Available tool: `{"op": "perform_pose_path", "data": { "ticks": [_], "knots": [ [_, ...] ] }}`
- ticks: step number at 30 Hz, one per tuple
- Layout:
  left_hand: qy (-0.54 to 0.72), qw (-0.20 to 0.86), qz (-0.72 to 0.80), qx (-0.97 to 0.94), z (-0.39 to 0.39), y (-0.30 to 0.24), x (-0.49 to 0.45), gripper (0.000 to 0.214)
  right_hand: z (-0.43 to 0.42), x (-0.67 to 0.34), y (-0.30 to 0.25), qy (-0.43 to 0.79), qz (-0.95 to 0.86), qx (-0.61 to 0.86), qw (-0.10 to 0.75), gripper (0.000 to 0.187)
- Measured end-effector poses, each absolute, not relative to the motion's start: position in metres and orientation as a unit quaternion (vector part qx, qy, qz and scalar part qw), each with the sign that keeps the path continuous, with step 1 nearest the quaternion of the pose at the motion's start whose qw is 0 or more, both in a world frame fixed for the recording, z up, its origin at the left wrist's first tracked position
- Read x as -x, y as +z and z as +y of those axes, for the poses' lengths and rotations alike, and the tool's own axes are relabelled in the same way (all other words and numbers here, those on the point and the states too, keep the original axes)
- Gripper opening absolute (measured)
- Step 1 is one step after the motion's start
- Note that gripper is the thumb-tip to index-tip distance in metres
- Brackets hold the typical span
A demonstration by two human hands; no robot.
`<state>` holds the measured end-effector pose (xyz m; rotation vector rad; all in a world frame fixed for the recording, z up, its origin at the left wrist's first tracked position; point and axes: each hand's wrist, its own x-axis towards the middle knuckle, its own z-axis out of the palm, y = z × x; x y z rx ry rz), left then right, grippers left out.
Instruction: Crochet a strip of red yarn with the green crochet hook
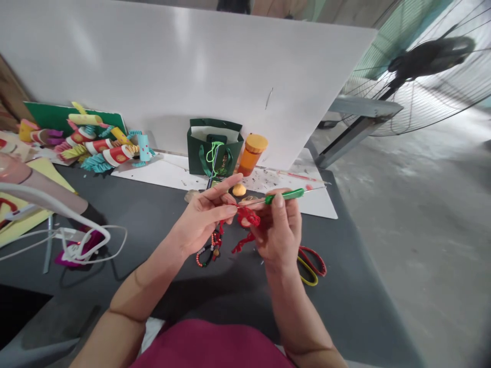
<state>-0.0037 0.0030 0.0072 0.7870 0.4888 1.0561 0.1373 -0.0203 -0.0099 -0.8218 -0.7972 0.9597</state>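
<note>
My right hand point(281, 231) is closed round a green-handled hook tool point(286, 195) whose thin metal shaft points left into a knot of red cord point(248, 216). My left hand point(206, 214) pinches that red cord between thumb and fingers, with the forefinger stretched out above it. A loose red tail point(241, 243) hangs below the knot. A beaded string of red, white and dark beads point(209, 251) lies on the grey table point(161, 214) just under my left hand.
A green paper bag point(215, 145) and an orange bottle point(251, 153) stand by the white board behind. Coloured paper rolls point(99, 143) lie at the back left. White cables point(76, 243) are on the left, red and yellow loops point(311, 265) on the right, a fan point(425, 76) beyond.
</note>
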Motion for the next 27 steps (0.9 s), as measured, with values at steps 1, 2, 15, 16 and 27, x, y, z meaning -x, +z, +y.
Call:
{"op": "perform_pose_path", "data": {
  "ticks": [1, 2, 15, 16, 27],
  "knots": [
    [0.491, 0.756, 0.221, -0.372, 0.002, 0.007, 0.003, 0.045, -0.02, -0.136, -0.01, 0.439, -0.366, 0.362, 0.736, 0.031],
    [0.496, 0.749, 0.216, -0.383, 0.002, 0.006, 0.002, 0.045, -0.019, -0.134, -0.01, 0.436, -0.371, 0.354, 0.74, 0.03],
    [0.547, 0.722, 0.257, -0.337, 0.001, 0.002, -0.004, 0.058, -0.017, -0.139, -0.026, 0.086, -0.625, 0.305, 0.714, 0.026],
    [0.537, 0.734, 0.256, -0.328, 0.001, 0.003, -0.003, 0.059, -0.017, -0.138, -0.026, 0.089, -0.614, 0.309, 0.721, 0.024],
    [0.501, 0.759, 0.251, -0.332, 0.005, 0.007, 0.004, 0.057, -0.029, -0.138, -0.027, 0.198, -0.476, 0.418, 0.748, 0.009]
  ]
}}
